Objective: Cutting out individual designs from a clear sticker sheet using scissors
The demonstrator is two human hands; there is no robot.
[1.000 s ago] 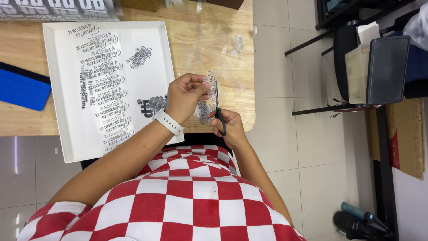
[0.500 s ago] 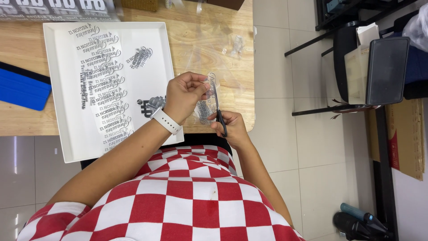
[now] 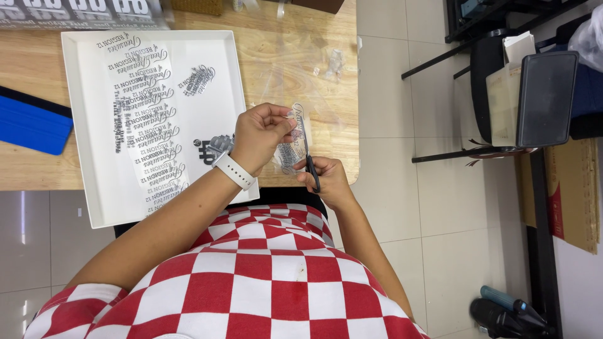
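Observation:
My left hand (image 3: 262,133), with a white watch band on the wrist, pinches a clear printed film sheet (image 3: 289,152) by its upper edge. My right hand (image 3: 326,179) grips black-handled scissors (image 3: 308,150), whose blades run up along the sheet's right side. Both hands hover over the near right corner of the wooden table (image 3: 314,94). Whether the blades are closed on the film is hard to tell.
A white tray (image 3: 85,125) on the table holds several strips of clear film with dark lettering. A blue squeegee (image 3: 31,122) lies at the left. Clear scraps (image 3: 333,63) rest on the far table. A black chair (image 3: 534,94) and cardboard (image 3: 571,194) stand at the right.
Both hands stay in nearly the same place; the scissors and film have shifted only slightly.

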